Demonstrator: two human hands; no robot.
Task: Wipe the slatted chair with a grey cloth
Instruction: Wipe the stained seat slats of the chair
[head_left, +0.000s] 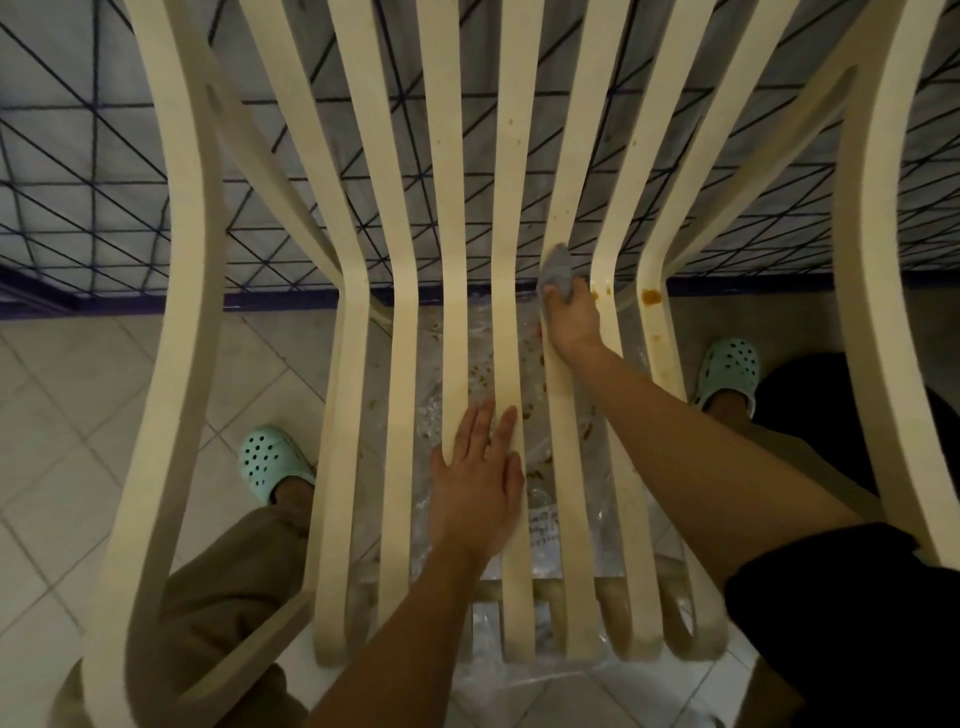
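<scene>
A cream slatted chair (509, 218) is seen from above, and a bunched grey cloth (557, 270) is gripped in the right hand (570, 317) and pressed against one slat right at the bend between seat and back. The left hand (475, 483) is laid flat and open across the middle seat slats. Orange-brown stains (650, 297) are spotted on the slats just right of the cloth. Clear plastic sheeting (540, 519) is spread under the seat, with some dark writing on it that's too blurred to be read. Mint clogs (267, 460) are worn.
</scene>
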